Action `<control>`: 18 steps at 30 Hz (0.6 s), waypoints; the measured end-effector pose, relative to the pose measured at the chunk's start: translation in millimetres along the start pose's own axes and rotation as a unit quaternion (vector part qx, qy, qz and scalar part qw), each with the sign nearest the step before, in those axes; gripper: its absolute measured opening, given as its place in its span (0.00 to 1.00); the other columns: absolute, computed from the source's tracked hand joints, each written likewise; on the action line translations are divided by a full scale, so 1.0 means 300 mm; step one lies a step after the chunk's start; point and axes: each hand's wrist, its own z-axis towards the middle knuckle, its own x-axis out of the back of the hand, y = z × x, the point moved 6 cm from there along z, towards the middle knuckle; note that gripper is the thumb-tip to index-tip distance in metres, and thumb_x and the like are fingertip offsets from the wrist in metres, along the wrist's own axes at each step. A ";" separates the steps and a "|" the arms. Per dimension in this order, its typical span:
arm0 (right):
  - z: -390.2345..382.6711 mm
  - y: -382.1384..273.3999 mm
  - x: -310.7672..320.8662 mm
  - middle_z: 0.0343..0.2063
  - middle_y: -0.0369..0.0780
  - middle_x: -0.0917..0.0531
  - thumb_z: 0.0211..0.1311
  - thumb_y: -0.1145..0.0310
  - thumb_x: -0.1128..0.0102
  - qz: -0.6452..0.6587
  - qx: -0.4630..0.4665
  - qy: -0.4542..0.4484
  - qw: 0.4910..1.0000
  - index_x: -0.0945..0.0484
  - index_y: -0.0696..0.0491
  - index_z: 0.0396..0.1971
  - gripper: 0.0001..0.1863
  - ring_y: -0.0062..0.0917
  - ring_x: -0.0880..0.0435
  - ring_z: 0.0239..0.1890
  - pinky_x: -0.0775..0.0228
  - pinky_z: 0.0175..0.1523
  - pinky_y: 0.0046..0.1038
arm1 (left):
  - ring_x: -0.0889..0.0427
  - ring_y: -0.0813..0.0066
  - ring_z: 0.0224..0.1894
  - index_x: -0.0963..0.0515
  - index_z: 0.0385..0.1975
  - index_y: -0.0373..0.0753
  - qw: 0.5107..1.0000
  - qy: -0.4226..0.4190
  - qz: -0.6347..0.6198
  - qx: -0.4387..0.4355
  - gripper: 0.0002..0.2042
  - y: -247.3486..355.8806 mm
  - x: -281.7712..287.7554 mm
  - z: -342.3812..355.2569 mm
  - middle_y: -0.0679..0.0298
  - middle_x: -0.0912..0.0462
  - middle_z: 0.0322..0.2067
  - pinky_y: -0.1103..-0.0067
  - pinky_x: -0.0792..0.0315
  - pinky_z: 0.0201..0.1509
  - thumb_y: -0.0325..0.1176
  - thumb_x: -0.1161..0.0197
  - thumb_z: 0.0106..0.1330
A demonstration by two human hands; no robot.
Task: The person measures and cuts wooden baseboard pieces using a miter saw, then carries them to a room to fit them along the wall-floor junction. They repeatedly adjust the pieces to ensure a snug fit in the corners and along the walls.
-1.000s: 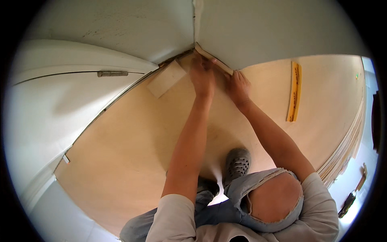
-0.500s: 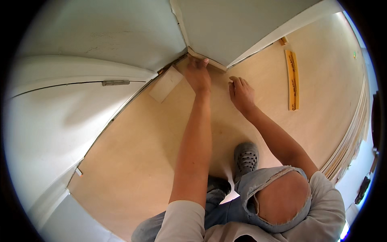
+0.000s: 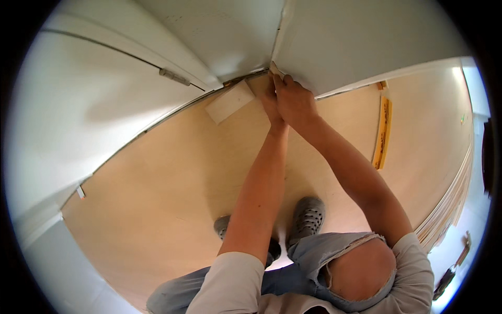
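In the corner where two pale walls meet, a short pale wooden strip (image 3: 274,67) stands at the foot of the right-hand wall, mostly covered by my hands. My left hand (image 3: 271,104) is low at the strip, its fingers closed on it and partly hidden by the other hand. Crossing over it, my right hand (image 3: 296,100) has its fingers curled around the strip beside the wall. A flat, pale rectangular board piece (image 3: 230,102) lies on the floor just left of my hands, close to the wall's foot.
Light wood sheeting (image 3: 172,172) covers the floor. A yellow strip with dark markings (image 3: 383,133) lies to the right. Stacked thin boards (image 3: 444,199) line the far right. On the left stands a white door panel (image 3: 104,89) with a metal hinge (image 3: 175,77). My grey clogs (image 3: 307,217) are below.
My right hand has moved left and up from beside the strip onto it, overlapping my left hand. My left hand stays at the strip. The whole view has shifted and turned.
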 end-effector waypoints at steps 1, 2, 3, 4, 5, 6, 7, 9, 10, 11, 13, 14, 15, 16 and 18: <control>0.007 0.011 -0.008 0.38 0.42 0.19 0.61 0.68 0.41 -0.001 -0.009 -0.002 1.000 0.25 0.55 0.58 0.24 0.33 0.13 0.37 0.17 0.36 0.32 | 0.18 0.65 0.25 0.22 0.53 0.33 0.999 0.010 0.023 -0.019 0.19 0.024 -0.003 -0.001 0.53 0.16 0.26 0.73 0.29 0.24 0.43 0.43 0.75; 0.006 0.038 -0.027 0.39 0.43 0.18 0.62 0.67 0.42 -0.003 -0.019 -0.006 1.000 0.25 0.55 0.58 0.23 0.34 0.13 0.38 0.17 0.36 0.33 | 0.17 0.64 0.26 0.22 0.54 0.34 1.000 0.011 0.017 -0.022 0.19 0.026 -0.028 -0.008 0.53 0.15 0.28 0.72 0.29 0.25 0.44 0.43 0.75; 0.014 0.032 -0.036 0.40 0.43 0.18 0.64 0.66 0.43 -0.001 -0.018 -0.009 1.000 0.25 0.54 0.58 0.23 0.34 0.13 0.38 0.17 0.37 0.34 | 0.17 0.63 0.26 0.23 0.55 0.36 0.999 0.022 0.013 -0.024 0.20 0.021 -0.022 -0.007 0.53 0.15 0.29 0.71 0.28 0.26 0.45 0.43 0.75; 0.026 0.030 -0.042 0.41 0.43 0.18 0.65 0.66 0.45 0.013 -0.020 -0.012 1.000 0.25 0.54 0.59 0.22 0.35 0.13 0.39 0.17 0.38 0.35 | 0.16 0.62 0.27 0.23 0.56 0.37 0.999 0.029 0.001 -0.017 0.20 0.009 -0.017 -0.008 0.53 0.15 0.30 0.70 0.28 0.26 0.46 0.44 0.75; 0.034 0.039 -0.049 0.42 0.43 0.18 0.66 0.66 0.46 0.023 -0.028 -0.016 0.999 0.25 0.54 0.59 0.22 0.37 0.13 0.39 0.17 0.39 0.37 | 0.16 0.61 0.28 0.23 0.58 0.38 0.999 0.032 -0.015 -0.008 0.21 -0.012 -0.027 -0.015 0.53 0.14 0.31 0.69 0.27 0.27 0.47 0.44 0.75; 0.043 0.035 -0.051 0.44 0.43 0.18 0.67 0.65 0.47 0.037 -0.034 -0.019 0.999 0.26 0.54 0.60 0.22 0.38 0.13 0.40 0.17 0.40 0.38 | 0.16 0.60 0.29 0.23 0.59 0.40 0.999 0.039 -0.030 -0.003 0.21 -0.031 -0.021 -0.015 0.53 0.14 0.32 0.68 0.27 0.28 0.48 0.44 0.75; 0.045 0.027 -0.047 0.45 0.43 0.19 0.67 0.66 0.47 0.050 -0.024 -0.016 0.998 0.26 0.53 0.61 0.23 0.39 0.13 0.41 0.17 0.41 0.39 | 0.15 0.59 0.30 0.23 0.60 0.41 0.998 0.045 -0.039 0.010 0.22 -0.052 -0.017 -0.019 0.53 0.14 0.33 0.67 0.26 0.28 0.49 0.45 0.75; 0.041 0.021 -0.037 0.47 0.43 0.19 0.68 0.66 0.48 0.076 -0.015 -0.008 0.997 0.28 0.52 0.62 0.23 0.41 0.14 0.42 0.18 0.44 0.42 | 0.14 0.57 0.32 0.24 0.62 0.44 0.997 0.045 -0.057 0.040 0.23 -0.059 -0.011 -0.023 0.53 0.13 0.35 0.66 0.25 0.29 0.50 0.45 0.75; 0.041 0.028 -0.046 0.47 0.43 0.19 0.68 0.67 0.48 0.077 -0.009 -0.012 0.997 0.28 0.52 0.63 0.24 0.41 0.14 0.43 0.18 0.44 0.42 | 0.14 0.57 0.33 0.24 0.63 0.44 0.995 0.037 -0.062 0.067 0.23 -0.065 -0.016 -0.026 0.53 0.13 0.36 0.65 0.25 0.31 0.50 0.46 0.75; 0.041 0.037 -0.051 0.47 0.43 0.19 0.67 0.67 0.48 0.079 -0.006 -0.013 0.997 0.28 0.52 0.63 0.24 0.42 0.14 0.44 0.19 0.45 0.42 | 0.14 0.56 0.34 0.25 0.63 0.45 0.993 0.028 -0.066 0.094 0.22 -0.062 -0.017 -0.023 0.54 0.13 0.37 0.65 0.24 0.32 0.49 0.46 0.75; 0.043 0.054 -0.064 0.48 0.44 0.19 0.66 0.68 0.47 0.075 -0.013 -0.026 0.997 0.29 0.53 0.64 0.25 0.43 0.15 0.45 0.19 0.47 0.41 | 0.14 0.55 0.38 0.25 0.63 0.44 0.993 -0.002 -0.057 0.103 0.21 -0.040 -0.011 -0.021 0.53 0.13 0.39 0.64 0.24 0.36 0.46 0.47 0.76; 0.038 0.043 -0.063 0.48 0.44 0.19 0.65 0.69 0.46 0.073 -0.020 -0.039 0.996 0.29 0.53 0.64 0.26 0.43 0.15 0.45 0.19 0.47 0.41 | 0.14 0.54 0.40 0.26 0.63 0.44 0.995 -0.020 -0.038 0.087 0.21 -0.043 0.003 -0.028 0.53 0.13 0.41 0.65 0.24 0.38 0.45 0.47 0.76; 0.033 0.032 -0.064 0.48 0.44 0.19 0.64 0.70 0.45 0.072 -0.028 -0.052 0.996 0.28 0.54 0.64 0.26 0.43 0.15 0.46 0.19 0.47 0.41 | 0.14 0.54 0.43 0.26 0.64 0.43 0.997 -0.038 -0.018 0.071 0.21 -0.046 0.021 -0.031 0.53 0.13 0.42 0.65 0.23 0.40 0.43 0.47 0.76; 0.027 0.016 -0.061 0.50 0.45 0.20 0.64 0.71 0.45 0.065 -0.016 -0.047 0.997 0.29 0.54 0.64 0.27 0.42 0.15 0.47 0.19 0.48 0.40 | 0.15 0.54 0.44 0.26 0.64 0.43 0.993 -0.073 -0.049 0.084 0.20 -0.068 0.037 -0.041 0.52 0.14 0.43 0.65 0.23 0.43 0.41 0.47 0.75; 0.022 0.017 -0.041 0.54 0.45 0.21 0.62 0.73 0.44 0.046 0.001 -0.030 0.998 0.30 0.56 0.66 0.29 0.41 0.14 0.49 0.18 0.49 0.38 | 0.16 0.54 0.47 0.26 0.63 0.43 0.976 -0.148 -0.117 0.106 0.20 -0.098 0.068 -0.055 0.51 0.15 0.45 0.64 0.23 0.48 0.38 0.45 0.74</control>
